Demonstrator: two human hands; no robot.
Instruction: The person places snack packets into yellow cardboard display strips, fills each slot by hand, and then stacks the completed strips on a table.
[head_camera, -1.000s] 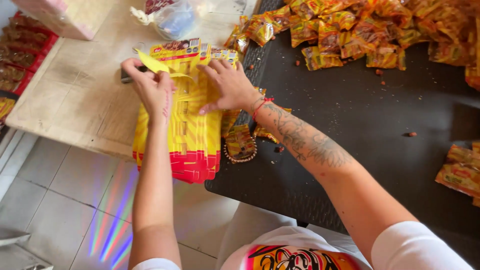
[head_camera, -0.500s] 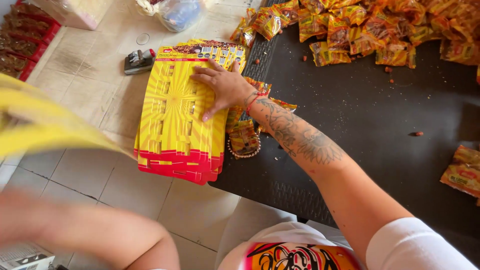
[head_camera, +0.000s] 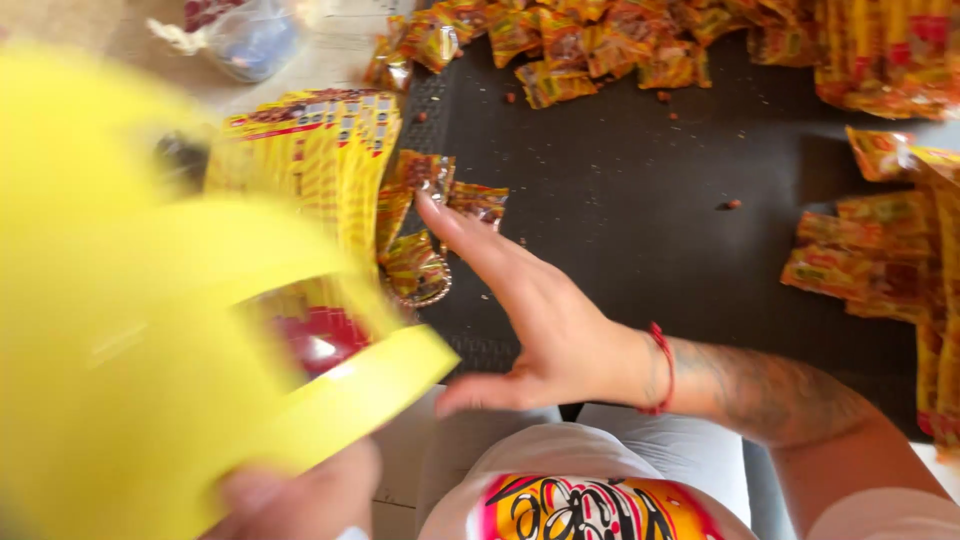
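A large yellow cardboard sheet (head_camera: 150, 340) fills the left of the view, blurred and close to the camera. My left hand (head_camera: 300, 495) holds it from below at the bottom edge. My right hand (head_camera: 540, 320) is open, fingers spread, palm turned toward the sheet, above the near edge of the black table (head_camera: 620, 190). It holds nothing. A stack of yellow and red display cards (head_camera: 310, 150) lies behind the raised sheet. A few orange snack packets (head_camera: 430, 215) lie just past my right fingertips.
Heaps of orange snack packets (head_camera: 600, 40) cover the table's far side, and more packets (head_camera: 870, 250) lie at the right. A clear plastic bag (head_camera: 245, 35) sits on the wooden surface at the back left. Crumbs dot the black table.
My left hand has brought the yellow sheet up close in front of me. My right hand left the card stack and drew back toward my body, now open. The view shifted right.
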